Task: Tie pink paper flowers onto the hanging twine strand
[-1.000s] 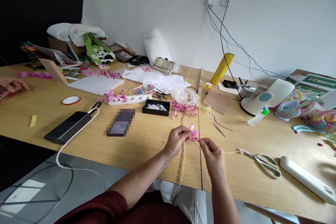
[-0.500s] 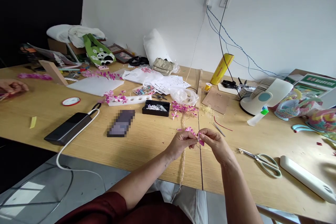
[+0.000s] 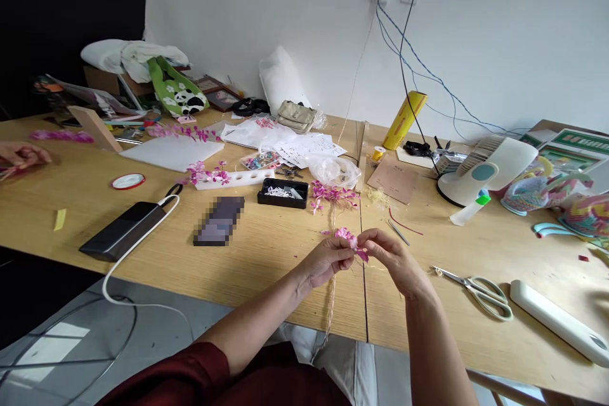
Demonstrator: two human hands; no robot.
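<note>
My left hand (image 3: 327, 260) and right hand (image 3: 392, 258) meet just below the middle of the frame, over the seam of the pale wooden table (image 3: 266, 247). Both are pinched narrow, fingertips together, on a small cluster of pink paper flowers (image 3: 352, 243) fixed to a braided cord of tan straw-coloured twine (image 3: 332, 295). The cluster sits between my two thumbs; the cord runs down from it, over the near edge of the table and out of sight against my lap.

Just above my hands in the frame lies a loose spray of the same pink flowers (image 3: 333, 193) on thin stalks, and beside it to the left a shallow black rectangular tray (image 3: 282, 193) holding small white pieces. Further left are a white foam block with a row of round holes (image 3: 235, 179) with more pink blossoms stuck in it, and a black power bank (image 3: 122, 230) with a white cable looping off the table edge.

To the right of my right hand, near but not touching, lies a pair of scissors with pale green handles (image 3: 476, 286), blades pointing towards me. Beyond them, at the lower right, rests a long white plastic bar (image 3: 556, 322). A white desk fan (image 3: 485, 168) stands in the right middle, and a yellow roll (image 3: 404, 112) leans near the wall.

At the far left edge, another person's hand (image 3: 21, 155) rests on the table.
</note>
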